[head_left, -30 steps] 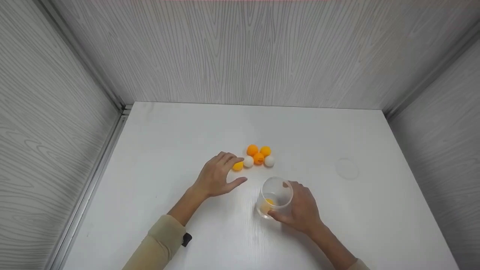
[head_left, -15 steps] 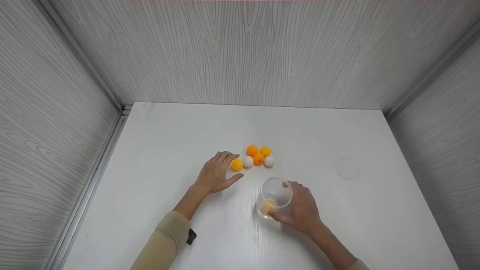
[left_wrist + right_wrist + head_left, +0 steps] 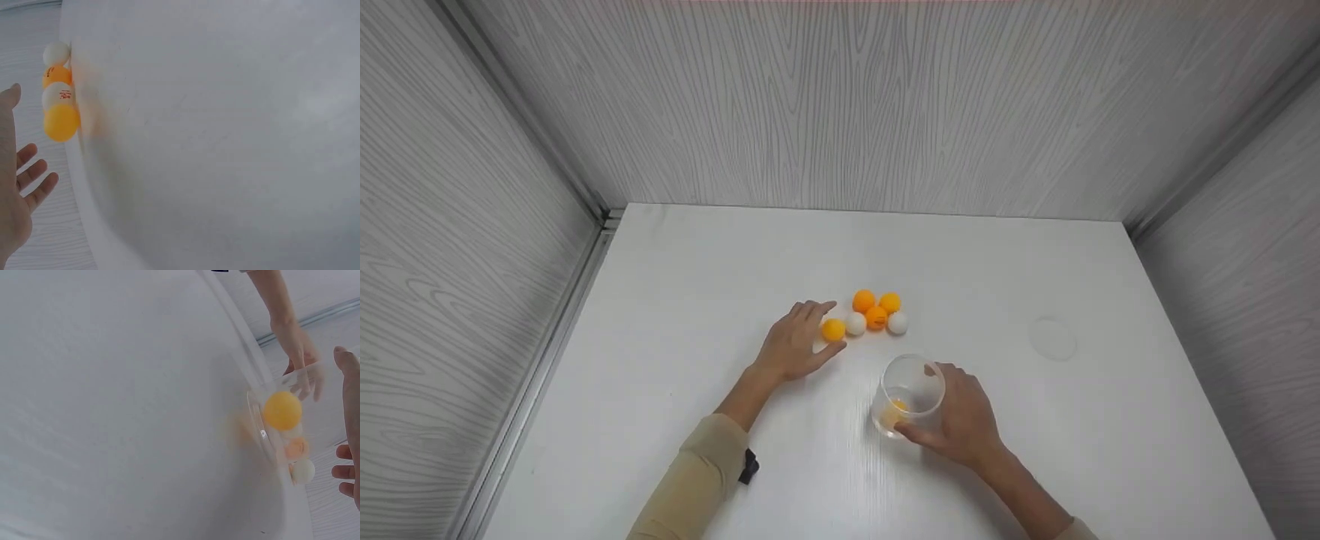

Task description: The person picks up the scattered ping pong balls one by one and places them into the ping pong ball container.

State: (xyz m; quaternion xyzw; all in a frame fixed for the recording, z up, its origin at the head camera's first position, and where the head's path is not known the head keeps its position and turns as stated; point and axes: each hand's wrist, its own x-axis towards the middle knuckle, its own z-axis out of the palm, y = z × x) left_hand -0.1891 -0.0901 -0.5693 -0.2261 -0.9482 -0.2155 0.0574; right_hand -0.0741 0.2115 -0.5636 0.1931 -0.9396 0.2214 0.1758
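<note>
In the head view my left hand (image 3: 793,343) is spread just left of an orange-yellow ping-pong ball (image 3: 833,330), thumb and fingers apart on either side of it. That ball leads a cluster with a white ball (image 3: 856,324), a printed orange ball (image 3: 876,318) and several others. The left wrist view shows the hand's fingers (image 3: 40,191) extended, holding nothing. My right hand (image 3: 966,416) grips a clear plastic cup (image 3: 913,375) from its right side, thumb near and fingers behind. One orange-yellow ball (image 3: 282,410) lies at the cup's bottom, seen through its wall.
A clear round lid-like disc (image 3: 1053,337) lies flat on the white table (image 3: 697,262) at right. Wood-grain panels (image 3: 847,105) rise behind and at both sides. Behind the front row sit two orange balls, and a white ball (image 3: 898,323) ends the row.
My left hand has drawn slightly back and left, then its thumb has come up closer to the nearest orange-yellow ball. The right hand and cup have stayed in place.
</note>
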